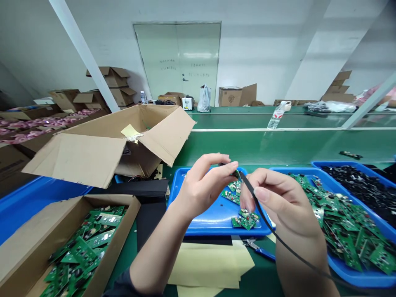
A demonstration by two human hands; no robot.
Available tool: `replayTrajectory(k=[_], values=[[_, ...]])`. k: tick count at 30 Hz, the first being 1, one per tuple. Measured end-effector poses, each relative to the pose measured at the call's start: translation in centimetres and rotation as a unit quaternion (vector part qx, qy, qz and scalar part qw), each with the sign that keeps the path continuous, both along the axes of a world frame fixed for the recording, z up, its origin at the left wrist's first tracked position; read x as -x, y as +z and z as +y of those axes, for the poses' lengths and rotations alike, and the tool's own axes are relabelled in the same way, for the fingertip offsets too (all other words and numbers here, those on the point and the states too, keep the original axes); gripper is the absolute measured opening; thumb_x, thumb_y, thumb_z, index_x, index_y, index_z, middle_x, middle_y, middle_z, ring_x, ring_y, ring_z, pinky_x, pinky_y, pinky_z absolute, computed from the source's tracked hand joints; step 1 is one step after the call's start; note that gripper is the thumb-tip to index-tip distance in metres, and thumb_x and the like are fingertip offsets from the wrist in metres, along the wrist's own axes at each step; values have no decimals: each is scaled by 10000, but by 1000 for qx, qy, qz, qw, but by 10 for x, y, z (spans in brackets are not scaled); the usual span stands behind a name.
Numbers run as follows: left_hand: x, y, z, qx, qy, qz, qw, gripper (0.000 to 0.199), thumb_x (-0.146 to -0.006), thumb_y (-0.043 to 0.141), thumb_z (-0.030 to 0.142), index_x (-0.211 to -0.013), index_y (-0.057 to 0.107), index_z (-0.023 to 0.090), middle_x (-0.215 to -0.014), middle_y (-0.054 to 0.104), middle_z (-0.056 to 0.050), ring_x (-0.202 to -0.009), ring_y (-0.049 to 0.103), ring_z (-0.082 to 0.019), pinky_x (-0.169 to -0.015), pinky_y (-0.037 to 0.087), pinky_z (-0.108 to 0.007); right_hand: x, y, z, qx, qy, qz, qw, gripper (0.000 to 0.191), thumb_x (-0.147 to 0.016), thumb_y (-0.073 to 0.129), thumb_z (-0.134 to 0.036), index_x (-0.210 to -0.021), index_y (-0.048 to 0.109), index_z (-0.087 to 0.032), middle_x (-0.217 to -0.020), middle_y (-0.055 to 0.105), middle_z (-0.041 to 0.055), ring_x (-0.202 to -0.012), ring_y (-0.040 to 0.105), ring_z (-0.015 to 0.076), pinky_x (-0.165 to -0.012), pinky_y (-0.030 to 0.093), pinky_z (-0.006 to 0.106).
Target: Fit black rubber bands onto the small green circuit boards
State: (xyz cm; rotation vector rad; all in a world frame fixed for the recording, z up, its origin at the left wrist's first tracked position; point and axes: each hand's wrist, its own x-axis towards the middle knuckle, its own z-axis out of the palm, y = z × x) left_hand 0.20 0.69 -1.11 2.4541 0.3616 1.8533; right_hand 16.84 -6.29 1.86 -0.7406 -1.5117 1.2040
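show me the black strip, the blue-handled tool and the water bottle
Black strip [248,185], head view: its upper stretch.
Blue-handled tool [262,252], head view: its blue handle.
Water bottle [276,114], head view: its label.

A narrow, flat black strip [248,185] arcs through the air between two hands, its upper end partly hidden at the fingertips of the left hand [201,185]. Pinched by the thumb of the right hand [287,202], the thin length bends downward, trailing across the wrist toward the lower right.
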Motion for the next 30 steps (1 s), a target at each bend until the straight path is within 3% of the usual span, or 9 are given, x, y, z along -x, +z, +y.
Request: replayTrajectory(k=[7,17,22,27,30], values=[[7,6,3,28,-32,1,999,359,-764,715,41,-1089,565,13,-1018,581,-132,-989,584,-113,-846,522,-195,-4,-2,7,87,19,-12,996,249,-942,567,-279,-770,527,-103,-636,537,25,-588,511,60,-558,413,154],[8,8,1,90,-125,-8,988,317,-797,708,112,-1072,583,18,-974,597,-146,-941,593,-131,-804,521,-230,-6,-9,21,113,112,40,986,263,-926,594,-273,-759,496,-95,-619,537,10,-578,530,38,-583,451,119],[8,7,4,62,-94,4,994,313,-779,717,95,-1059,595,27,-967,581,-131,-931,594,-119,-800,518,-213,-5,-2,10,99,88,-13,991,324,-947,557,-334,-745,463,-98,-599,506,23,-535,478,51,-510,389,140],[7,7,3,24,-47,5,999,328,-755,708,21,-1062,592,26,-993,578,-135,-954,596,-113,-814,524,-212,1,6,-1,66,40,-25,997,266,-955,526,-243,-738,470,-100,-588,512,17,-533,462,36,-515,395,109],[8,9,1,31,-62,-3,998,329,-750,718,34,-1053,591,23,-988,580,-138,-951,602,-129,-810,535,-235,2,6,1,81,53,-25,995,277,-953,534,-263,-738,465,-101,-570,506,16,-517,463,38,-503,394,109]])
